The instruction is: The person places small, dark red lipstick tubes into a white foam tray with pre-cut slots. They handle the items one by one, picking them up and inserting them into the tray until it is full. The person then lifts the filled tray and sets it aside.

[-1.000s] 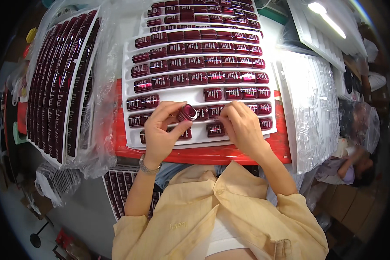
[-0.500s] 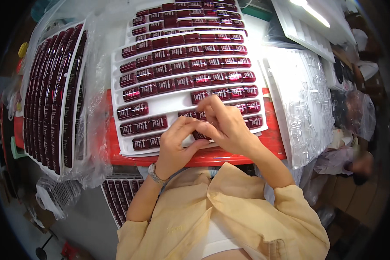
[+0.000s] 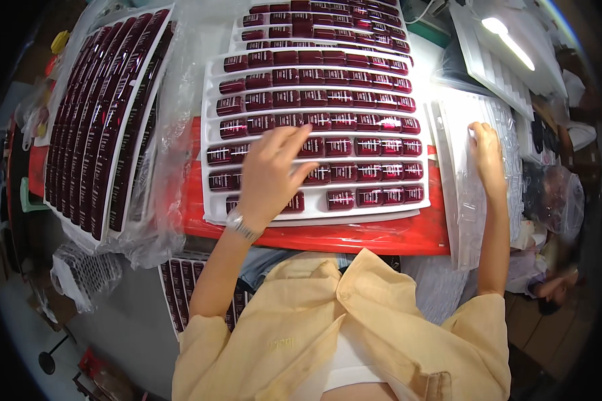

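Grey floor (image 3: pixel 137 311), red-covered table (image 3: pixel 394 240), glowing tube light (image 3: pixel 516 51) upper right

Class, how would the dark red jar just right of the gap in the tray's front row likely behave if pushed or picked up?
The jar may feel slippery: its surface is glossy. Pushed left, it would probably slide, since a bare stretch of the tray lies there. It seems unlikely to roll toward the person, lying in a recessed row.

Small white print (image 3: pixel 341 200) stands on the dark red containers (image 3: pixel 314 98), stitched lettering (image 3: pixel 280 343) on the yellow shirt (image 3: pixel 388 321).
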{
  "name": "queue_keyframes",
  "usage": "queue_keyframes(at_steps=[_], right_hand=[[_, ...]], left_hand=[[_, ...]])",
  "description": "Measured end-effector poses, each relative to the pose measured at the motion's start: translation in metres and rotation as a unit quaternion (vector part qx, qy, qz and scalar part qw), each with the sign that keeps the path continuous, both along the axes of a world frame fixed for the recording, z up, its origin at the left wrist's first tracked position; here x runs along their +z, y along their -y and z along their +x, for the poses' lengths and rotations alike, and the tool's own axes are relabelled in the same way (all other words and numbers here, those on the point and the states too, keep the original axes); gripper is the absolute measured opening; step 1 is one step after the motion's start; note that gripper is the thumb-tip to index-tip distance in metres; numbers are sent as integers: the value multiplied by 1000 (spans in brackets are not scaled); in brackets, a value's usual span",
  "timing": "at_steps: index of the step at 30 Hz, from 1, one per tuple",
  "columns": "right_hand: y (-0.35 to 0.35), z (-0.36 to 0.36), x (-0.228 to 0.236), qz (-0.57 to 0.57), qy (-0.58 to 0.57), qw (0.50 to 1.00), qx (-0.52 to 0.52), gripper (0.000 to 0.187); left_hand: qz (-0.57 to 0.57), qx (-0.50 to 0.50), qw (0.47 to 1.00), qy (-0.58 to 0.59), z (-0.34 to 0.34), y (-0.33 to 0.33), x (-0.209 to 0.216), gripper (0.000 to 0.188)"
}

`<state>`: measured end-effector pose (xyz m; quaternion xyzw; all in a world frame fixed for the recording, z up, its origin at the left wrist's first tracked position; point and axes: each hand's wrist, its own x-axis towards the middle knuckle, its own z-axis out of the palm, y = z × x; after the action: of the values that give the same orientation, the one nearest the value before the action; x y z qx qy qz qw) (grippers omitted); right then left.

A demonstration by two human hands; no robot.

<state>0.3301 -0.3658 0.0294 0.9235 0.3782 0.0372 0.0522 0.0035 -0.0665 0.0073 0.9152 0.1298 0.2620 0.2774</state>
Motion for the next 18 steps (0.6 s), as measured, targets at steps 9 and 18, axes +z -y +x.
queue_keyframes(at_steps=[9, 18], right_hand=[[-105, -120, 35, 483, -409, 775, -8, 16], [-181, -239, 8, 523, -606, 599, 19, 11]], left_hand=[[75, -58, 991, -99, -63, 8, 4, 29], [-362, 49, 930, 27, -65, 40, -3, 32]])
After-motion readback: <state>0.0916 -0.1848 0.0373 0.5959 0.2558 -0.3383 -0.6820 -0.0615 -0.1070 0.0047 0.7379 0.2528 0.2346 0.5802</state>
